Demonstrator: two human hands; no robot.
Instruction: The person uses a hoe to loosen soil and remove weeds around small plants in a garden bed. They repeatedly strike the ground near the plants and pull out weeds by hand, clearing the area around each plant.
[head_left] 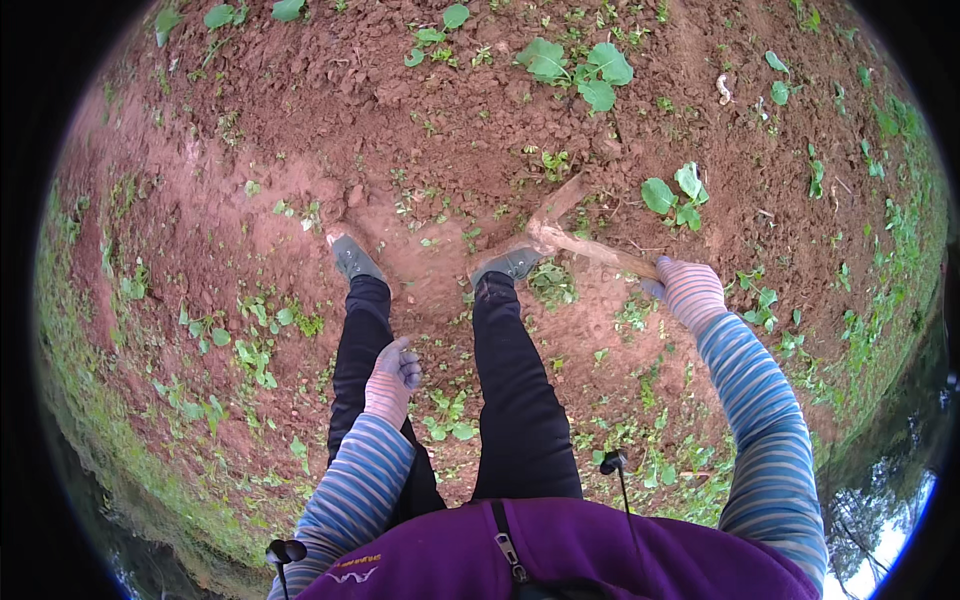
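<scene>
My right hand [688, 288], in a pale striped glove with grey fingers, grips the wooden handle of a short hoe [608, 252]. The hoe's soil-coloured head [560, 203] rests on the ground beside my right shoe [512, 262]. In front of my left leg, my left hand [392, 382] hangs in a matching glove with its fingers curled closed. Whatever it may hold is hidden or too small to name. A young leafy plant [678, 198] grows just beyond my right hand.
Reddish loose soil [300, 110] spreads ahead, dotted with small weeds. A larger broad-leaved seedling [590, 72] stands farther off, with more seedlings [780, 78] to the right. My left shoe [355, 258] is planted on the soil. Low weeds [255, 360] grow at the left.
</scene>
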